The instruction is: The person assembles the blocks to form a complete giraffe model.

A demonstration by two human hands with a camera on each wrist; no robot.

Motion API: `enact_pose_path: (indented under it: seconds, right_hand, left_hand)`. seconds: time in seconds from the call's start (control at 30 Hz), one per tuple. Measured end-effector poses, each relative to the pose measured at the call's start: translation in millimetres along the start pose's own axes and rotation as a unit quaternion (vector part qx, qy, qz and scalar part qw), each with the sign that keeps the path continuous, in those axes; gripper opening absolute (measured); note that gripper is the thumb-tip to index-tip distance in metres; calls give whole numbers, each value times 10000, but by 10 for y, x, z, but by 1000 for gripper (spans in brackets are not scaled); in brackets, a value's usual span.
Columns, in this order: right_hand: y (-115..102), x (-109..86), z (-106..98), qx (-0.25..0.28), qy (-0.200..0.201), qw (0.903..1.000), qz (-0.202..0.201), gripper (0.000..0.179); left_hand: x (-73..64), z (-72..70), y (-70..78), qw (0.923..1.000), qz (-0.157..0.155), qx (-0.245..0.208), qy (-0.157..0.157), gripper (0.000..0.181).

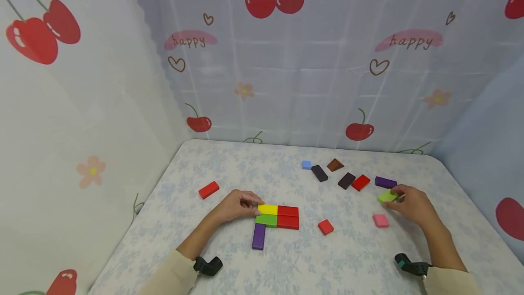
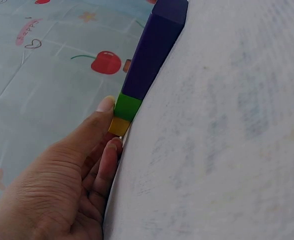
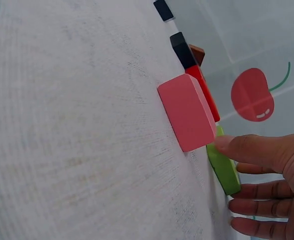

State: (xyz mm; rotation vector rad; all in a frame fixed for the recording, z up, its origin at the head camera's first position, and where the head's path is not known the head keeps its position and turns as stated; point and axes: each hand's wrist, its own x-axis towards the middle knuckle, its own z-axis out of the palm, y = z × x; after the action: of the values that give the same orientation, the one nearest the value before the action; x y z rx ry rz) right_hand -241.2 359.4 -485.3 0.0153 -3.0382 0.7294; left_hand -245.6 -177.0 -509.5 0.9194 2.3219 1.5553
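Note:
My left hand is at the left end of a flat block arrangement, pinching the yellow block with thumb and fingertips. The thumb also lies against the green block. Two red blocks adjoin these on the right, and a purple block extends from the green one towards me. On the right, my right hand holds a light green block between thumb and fingers. A pink block lies just nearer to me than that hand.
Behind lie a blue block, black blocks, a brown triangular block, a red block and a purple block. A small red block sits mid-table; another red block lies left. A printed curtain borders the table.

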Motion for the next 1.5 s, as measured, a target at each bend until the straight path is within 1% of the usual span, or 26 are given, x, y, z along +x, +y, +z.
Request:
enact_pose_path:
  seconds: [0.17,0.3,0.4,0.57,0.73,0.9,1.03,1.1,1.2,1.3,1.5]
  right_hand:
    - [-33,-3,-13,-24,-9,10000,-11,53]
    - [-104,-13,-41,-6,-51,10000,-7,54]
    - [-187,-13,-73,-19,15,9999,-109,53]
    - [-355,-26,-93,-79,286,9986,-434,52]
    - [-516,-69,-67,-8,436,9967,-690,50]
    - [-701,-121,-36,184,551,9932,-1008,47]
    - [-868,-147,-7,189,639,9899,-1248,45]
    - [-961,-160,4,205,603,9888,-1346,45]
    - [-1103,-198,19,120,522,9875,-1480,44]
    - [-1231,-259,32,-71,513,9847,-1663,42]
    - [-1448,-371,71,-305,610,9755,-2090,41]
  left_hand:
    - [-6,-5,21,10000,61,-4,61,26]
    - [-13,-12,20,10000,55,21,4,27]
    - [3,-13,-66,9999,8,106,-5,27]
    - [42,-12,-265,9996,-84,235,121,28]
    - [20,-19,-336,9996,-179,187,66,28]
    - [-6,-25,-342,9998,-165,129,24,29]
    - [-5,-35,-343,9997,-132,201,-25,28]
    - [1,-40,-343,9996,-87,254,-17,27]
    - [20,-42,-353,9995,7,320,-20,26]
    - [43,-34,-369,9995,61,318,-53,27]
    - [70,-11,-370,9997,11,228,-48,28]
